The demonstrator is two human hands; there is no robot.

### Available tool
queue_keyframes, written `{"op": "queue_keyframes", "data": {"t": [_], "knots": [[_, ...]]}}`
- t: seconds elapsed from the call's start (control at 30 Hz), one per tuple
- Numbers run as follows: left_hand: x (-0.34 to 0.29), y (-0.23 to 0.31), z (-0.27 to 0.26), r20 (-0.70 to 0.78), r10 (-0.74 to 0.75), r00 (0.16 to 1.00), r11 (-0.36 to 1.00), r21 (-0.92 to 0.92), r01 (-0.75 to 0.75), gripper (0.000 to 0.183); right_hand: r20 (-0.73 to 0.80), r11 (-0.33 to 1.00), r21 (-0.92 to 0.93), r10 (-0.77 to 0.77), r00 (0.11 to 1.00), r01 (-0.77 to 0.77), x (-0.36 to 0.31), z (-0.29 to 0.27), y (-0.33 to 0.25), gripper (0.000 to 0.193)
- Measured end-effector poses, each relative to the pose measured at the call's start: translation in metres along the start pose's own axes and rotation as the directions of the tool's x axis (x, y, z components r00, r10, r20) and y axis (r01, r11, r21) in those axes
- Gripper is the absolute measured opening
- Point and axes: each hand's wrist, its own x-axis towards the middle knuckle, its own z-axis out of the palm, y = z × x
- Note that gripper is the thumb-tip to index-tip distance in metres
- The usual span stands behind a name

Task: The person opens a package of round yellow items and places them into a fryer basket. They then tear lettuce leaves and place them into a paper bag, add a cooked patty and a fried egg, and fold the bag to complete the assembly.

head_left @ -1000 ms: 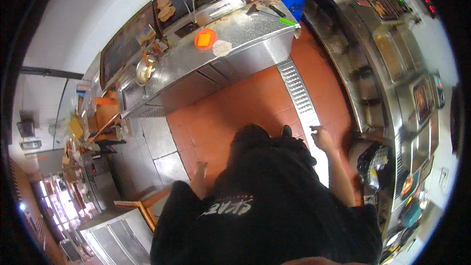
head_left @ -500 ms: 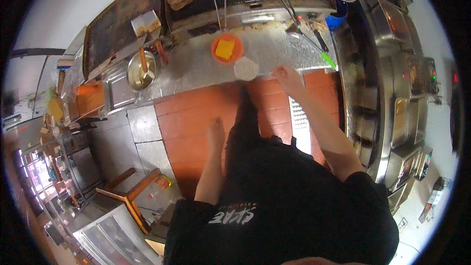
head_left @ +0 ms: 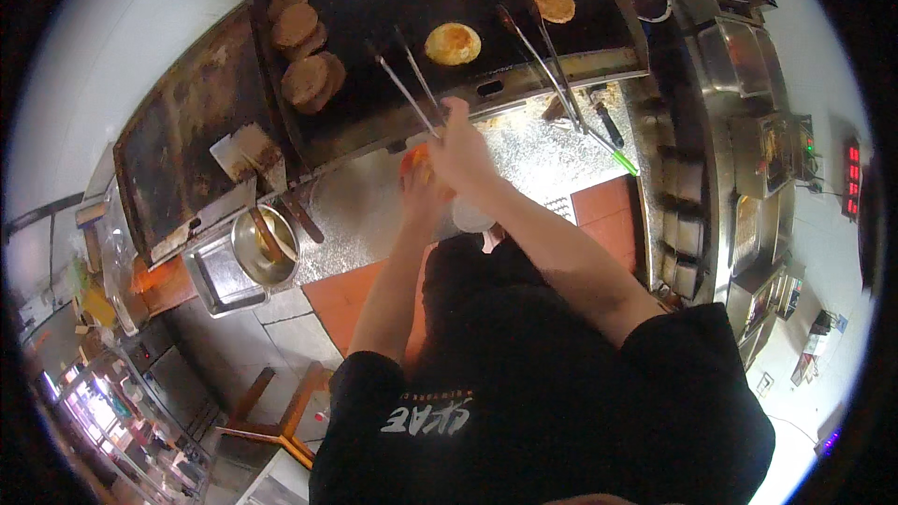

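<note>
My right hand [head_left: 462,154] is closed around the rear end of metal tongs [head_left: 406,75]. Their two arms are spread and reach over the dark griddle, left of a fried egg [head_left: 453,43]. Below it, my left hand [head_left: 424,194] is at a small orange dish [head_left: 409,161], fingers curled at its side. My hands cover most of the dish, and the yellow slices seen in it earlier are largely hidden. A white round disc [head_left: 472,215] lies by the counter's front edge, partly behind my right forearm.
Browned patties [head_left: 313,79] lie at the griddle's left, one patty [head_left: 552,1] at its right. Another pair of tongs [head_left: 544,61] rests across the front edge. Left stand a metal bowl [head_left: 265,245], a steel tray [head_left: 213,282] and wide scrapers [head_left: 251,154]. A green-handled tool [head_left: 615,153] lies right.
Both hands have moved forward over the counter. My right hand has taken hold of the left tongs, and my left hand has come to the orange dish. The view has shifted toward the griddle.
</note>
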Motion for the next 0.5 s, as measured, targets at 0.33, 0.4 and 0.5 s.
{"op": "queue_keyframes", "data": {"t": [0.33, 0.4, 0.5], "knots": [[-0.018, -0.01, 0.006, 0.087, 0.018, 0.996, 0.984, 0.173, -0.032, 0.051, -0.099, 0.979, 0.201, -0.005, 0.995, 0.025, -0.033, -0.202, 0.108, 0.038], [-0.018, -0.003, 0.003, 0.033, -0.012, 0.999, 0.988, 0.155, 0.007, 0.05, -0.194, 0.977, 0.199, 0.12, 0.974, -0.081, -0.02, -0.236, 0.127, 0.031], [-0.015, 0.007, 0.0, 0.058, -0.089, 0.994, 0.984, 0.159, 0.078, 0.049, -0.045, 0.82, 0.541, 0.246, 0.968, -0.184, -0.001, -0.282, 0.158, 0.024]]}}
